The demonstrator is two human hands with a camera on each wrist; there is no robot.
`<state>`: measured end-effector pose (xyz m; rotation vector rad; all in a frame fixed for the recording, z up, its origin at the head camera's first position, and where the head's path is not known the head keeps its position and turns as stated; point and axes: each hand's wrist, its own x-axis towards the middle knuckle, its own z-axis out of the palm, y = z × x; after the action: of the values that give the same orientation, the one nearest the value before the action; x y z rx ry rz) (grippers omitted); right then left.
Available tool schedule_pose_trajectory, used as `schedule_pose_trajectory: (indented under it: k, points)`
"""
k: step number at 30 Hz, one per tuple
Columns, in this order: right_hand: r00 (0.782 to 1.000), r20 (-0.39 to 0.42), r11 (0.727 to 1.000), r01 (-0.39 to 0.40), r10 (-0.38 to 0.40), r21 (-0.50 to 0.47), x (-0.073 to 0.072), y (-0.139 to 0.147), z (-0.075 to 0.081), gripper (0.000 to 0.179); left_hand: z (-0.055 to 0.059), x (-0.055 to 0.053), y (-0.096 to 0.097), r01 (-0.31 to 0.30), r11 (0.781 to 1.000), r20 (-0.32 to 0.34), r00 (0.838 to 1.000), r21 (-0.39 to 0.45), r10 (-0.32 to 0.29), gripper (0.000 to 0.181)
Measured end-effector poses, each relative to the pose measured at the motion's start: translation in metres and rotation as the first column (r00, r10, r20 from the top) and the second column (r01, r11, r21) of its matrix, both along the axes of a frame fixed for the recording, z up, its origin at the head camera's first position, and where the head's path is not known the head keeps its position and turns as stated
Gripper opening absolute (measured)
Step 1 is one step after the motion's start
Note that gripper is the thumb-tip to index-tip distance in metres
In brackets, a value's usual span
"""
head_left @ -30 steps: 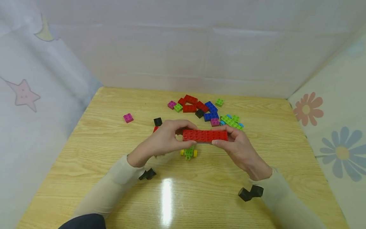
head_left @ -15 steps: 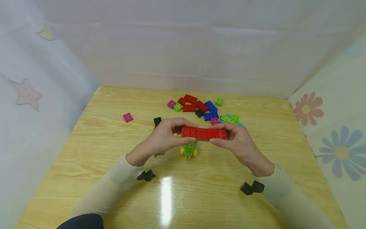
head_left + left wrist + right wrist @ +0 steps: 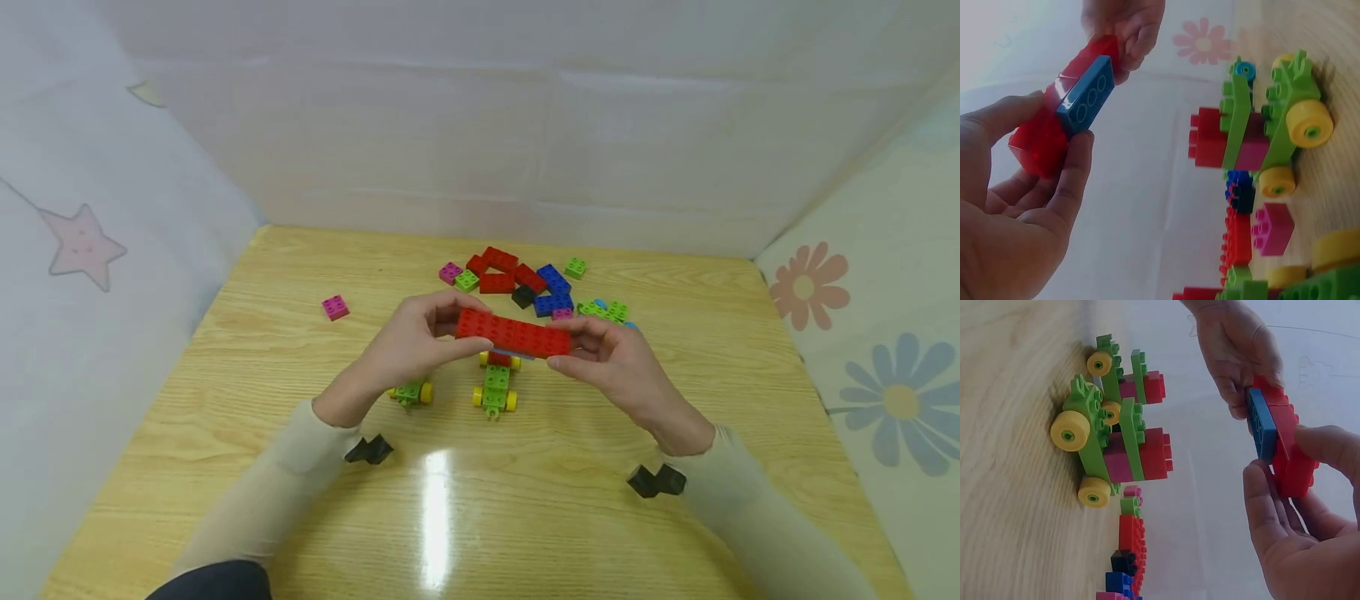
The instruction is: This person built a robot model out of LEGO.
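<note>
The person's left hand (image 3: 399, 343) is gripping one end of the two joined red bricks (image 3: 513, 332), its thumb and fingers spread only as wide as the brick. The right hand (image 3: 624, 373) is holding the other end in the same manner. Between both grips, a blue brick (image 3: 1088, 97) is sitting against the red underside. Below the held bricks, a green car (image 3: 495, 388) is standing on the table (image 3: 555, 517); beyond the grip, blue bricks (image 3: 553, 305) are lying.
</note>
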<state>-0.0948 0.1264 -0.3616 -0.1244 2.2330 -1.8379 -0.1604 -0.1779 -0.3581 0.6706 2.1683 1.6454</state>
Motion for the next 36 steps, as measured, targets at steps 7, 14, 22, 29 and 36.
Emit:
schedule_pose_trajectory:
  k: [7,14,22,29,36]
  points:
    - [0.998,-0.032,0.998,0.052,-0.051,0.038,-0.009,-0.007,-0.002,0.041,0.000,-0.011,-0.022,-0.002,1.000,-0.015,1.000,-0.011,0.002,0.046]
    - [1.000,-0.022,0.998,0.018,-0.017,0.054,-0.020,-0.016,-0.005,0.043,-0.003,-0.016,-0.048,-0.041,0.994,-0.052,0.998,-0.106,0.035,0.040]
    - [1.000,0.009,0.991,-0.013,0.012,0.135,-0.031,-0.025,-0.014,0.042,-0.011,-0.019,-0.060,-0.080,0.979,-0.137,0.989,-0.189,0.054,0.038]
    - [0.999,-0.041,0.981,-0.021,0.030,0.194,-0.035,-0.031,-0.025,0.038,-0.020,-0.023,-0.065,-0.087,0.957,-0.237,0.971,-0.276,0.020,0.037]
    - [0.994,-0.097,0.963,-0.027,0.055,0.267,-0.038,-0.044,-0.031,0.039,-0.018,-0.021,-0.071,-0.133,0.918,-0.295,0.955,-0.372,0.019,0.035]
